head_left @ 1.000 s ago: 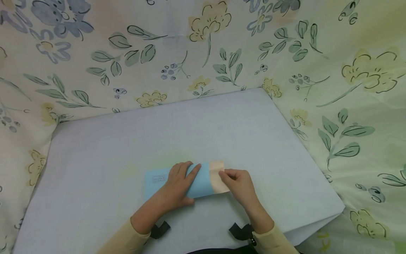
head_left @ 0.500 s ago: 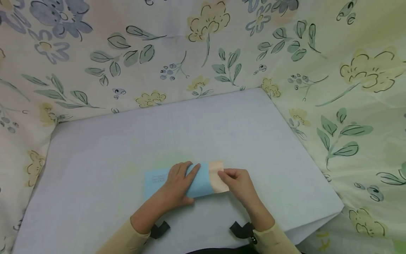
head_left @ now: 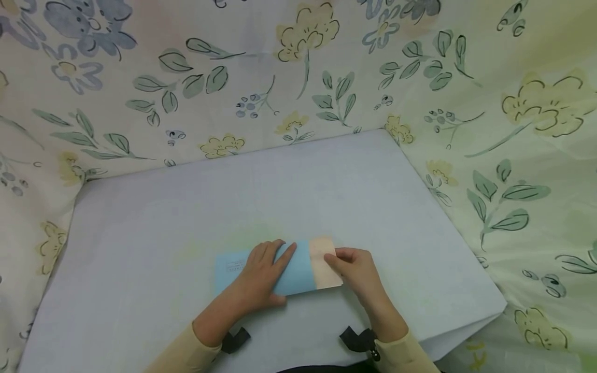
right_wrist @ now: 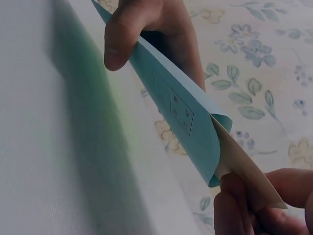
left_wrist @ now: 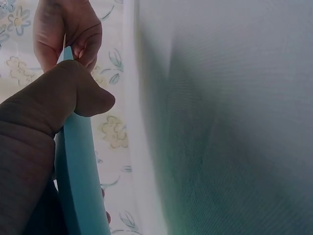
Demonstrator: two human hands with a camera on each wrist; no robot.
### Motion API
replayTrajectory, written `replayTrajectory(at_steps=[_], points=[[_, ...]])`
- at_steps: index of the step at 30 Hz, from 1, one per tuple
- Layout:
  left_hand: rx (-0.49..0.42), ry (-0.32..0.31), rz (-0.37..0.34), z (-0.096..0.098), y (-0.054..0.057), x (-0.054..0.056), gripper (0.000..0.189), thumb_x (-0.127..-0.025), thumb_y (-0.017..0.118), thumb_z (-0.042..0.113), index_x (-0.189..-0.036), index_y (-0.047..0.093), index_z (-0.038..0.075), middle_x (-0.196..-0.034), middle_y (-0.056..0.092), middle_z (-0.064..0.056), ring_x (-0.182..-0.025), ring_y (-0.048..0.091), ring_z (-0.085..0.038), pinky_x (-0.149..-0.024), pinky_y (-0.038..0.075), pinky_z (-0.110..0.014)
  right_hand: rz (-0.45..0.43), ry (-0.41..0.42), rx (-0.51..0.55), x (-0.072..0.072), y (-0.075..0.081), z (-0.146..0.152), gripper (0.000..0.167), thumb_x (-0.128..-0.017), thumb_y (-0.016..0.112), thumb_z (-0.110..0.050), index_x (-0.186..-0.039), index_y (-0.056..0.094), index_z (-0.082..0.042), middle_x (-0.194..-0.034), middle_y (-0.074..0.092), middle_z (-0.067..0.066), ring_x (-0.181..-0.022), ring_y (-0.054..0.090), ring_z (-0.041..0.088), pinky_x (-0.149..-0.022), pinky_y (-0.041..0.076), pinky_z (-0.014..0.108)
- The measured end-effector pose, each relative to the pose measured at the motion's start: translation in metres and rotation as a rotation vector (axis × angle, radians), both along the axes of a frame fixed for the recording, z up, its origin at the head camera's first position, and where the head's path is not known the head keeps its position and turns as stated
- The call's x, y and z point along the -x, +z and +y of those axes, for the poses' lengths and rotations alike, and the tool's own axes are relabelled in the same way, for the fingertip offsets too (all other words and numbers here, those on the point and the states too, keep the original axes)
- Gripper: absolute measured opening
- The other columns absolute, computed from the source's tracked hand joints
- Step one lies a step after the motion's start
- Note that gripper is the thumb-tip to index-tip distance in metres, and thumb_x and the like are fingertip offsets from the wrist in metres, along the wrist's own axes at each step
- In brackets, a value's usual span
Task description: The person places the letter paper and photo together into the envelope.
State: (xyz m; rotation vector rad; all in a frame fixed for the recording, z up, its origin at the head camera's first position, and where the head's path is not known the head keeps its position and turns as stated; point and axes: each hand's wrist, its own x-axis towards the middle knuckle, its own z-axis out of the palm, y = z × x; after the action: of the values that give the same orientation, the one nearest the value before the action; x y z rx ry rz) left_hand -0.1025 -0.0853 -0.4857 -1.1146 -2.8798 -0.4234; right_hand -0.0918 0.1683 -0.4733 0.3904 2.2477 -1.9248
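A light blue envelope (head_left: pixel 296 269) is held up off the white surface, its printed postage box (right_wrist: pixel 182 111) showing in the right wrist view. My left hand (head_left: pixel 261 274) grips the envelope around its middle, thumb on one face and fingers on the other. From the envelope's open right end sticks a pale peach sheet of paper (head_left: pixel 322 259). My right hand (head_left: pixel 356 269) pinches that paper near its outer edge between thumb and fingers. The left wrist view shows the blue envelope (left_wrist: pixel 80 166) edge-on beside the left thumb. How much paper lies inside the envelope is hidden.
A white-covered table (head_left: pixel 280 186) spreads beneath both hands, its right front corner dropping off at the lower right. Floral fabric (head_left: pixel 298 67) hangs behind and along the sides. Black straps (head_left: pixel 235 339) sit at the wrists.
My right hand has moved slightly right and down with the paper, and a little more of the paper shows beyond the envelope. The left hand and envelope have shifted very slightly.
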Motion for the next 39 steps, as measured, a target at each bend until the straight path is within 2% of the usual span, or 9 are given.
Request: replayTrajectory(at_steps=[5,13,18,26,30,35,39], points=[[0.001,0.001,-0.009,0.001,0.002,0.0,0.115,-0.067,0.092,0.042,-0.16,0.034,0.007,-0.15,0.037,-0.02,-0.135,0.037,-0.039,-0.112,0.03,-0.059,-0.018,-0.021,0.003,0.0,-0.003,0.001,0.028,-0.091,0.078,-0.016,-0.106,0.076,0.007,-0.092,0.075,0.012,-0.078,0.07,0.019,-0.067,0.055,0.028],[-0.004,0.003,0.009,0.004,0.006,0.0,0.112,-0.067,0.092,0.04,-0.158,0.037,0.005,-0.148,0.039,-0.022,-0.132,0.038,-0.039,-0.109,0.03,-0.059,-0.069,0.012,0.113,0.001,-0.008,0.002,0.03,-0.093,0.075,-0.016,-0.112,0.074,0.008,-0.094,0.076,0.014,-0.08,0.071,0.019,-0.068,0.056,0.029],[-0.002,0.003,0.009,0.003,0.006,0.0,0.111,-0.067,0.092,0.037,-0.158,0.037,0.005,-0.148,0.039,-0.021,-0.132,0.038,-0.039,-0.108,0.03,-0.059,0.016,0.022,0.045,-0.003,-0.008,-0.004,0.028,-0.091,0.078,-0.017,-0.108,0.077,0.005,-0.093,0.076,0.012,-0.078,0.07,0.018,-0.067,0.056,0.027],[-0.05,-0.013,-0.019,0.002,0.008,0.001,0.111,-0.067,0.091,0.036,-0.158,0.036,0.004,-0.149,0.038,-0.022,-0.132,0.038,-0.041,-0.106,0.031,-0.062,0.149,0.084,-0.068,0.0,-0.01,0.001,0.022,-0.091,0.08,-0.02,-0.101,0.079,0.0,-0.085,0.076,0.007,-0.072,0.068,0.017,-0.064,0.055,0.027],[-0.037,-0.015,-0.026,0.004,0.007,0.002,0.112,-0.068,0.09,0.037,-0.159,0.034,0.005,-0.15,0.037,-0.02,-0.134,0.037,-0.039,-0.109,0.03,-0.061,0.174,0.082,-0.076,0.0,-0.007,0.003,0.029,-0.09,0.08,-0.015,-0.114,0.075,0.0,-0.087,0.075,0.008,-0.073,0.069,0.018,-0.064,0.056,0.027],[-0.012,-0.012,-0.019,0.005,0.006,0.002,0.113,-0.067,0.091,0.037,-0.159,0.034,0.006,-0.151,0.037,-0.02,-0.134,0.036,-0.038,-0.11,0.028,-0.06,0.159,0.092,-0.033,0.0,-0.004,0.004,0.057,-0.089,0.079,-0.008,-0.14,0.056,-0.001,-0.091,0.075,0.011,-0.072,0.07,0.019,-0.062,0.055,0.027],[-0.003,-0.011,-0.015,0.006,0.005,0.002,0.114,-0.066,0.092,0.037,-0.159,0.035,0.005,-0.151,0.036,-0.02,-0.134,0.035,-0.038,-0.111,0.028,-0.061,0.154,0.085,-0.002,-0.001,-0.002,0.003,0.067,-0.089,0.079,-0.006,-0.148,0.047,-0.001,-0.089,0.076,0.012,-0.068,0.068,0.019,-0.06,0.054,0.027]])
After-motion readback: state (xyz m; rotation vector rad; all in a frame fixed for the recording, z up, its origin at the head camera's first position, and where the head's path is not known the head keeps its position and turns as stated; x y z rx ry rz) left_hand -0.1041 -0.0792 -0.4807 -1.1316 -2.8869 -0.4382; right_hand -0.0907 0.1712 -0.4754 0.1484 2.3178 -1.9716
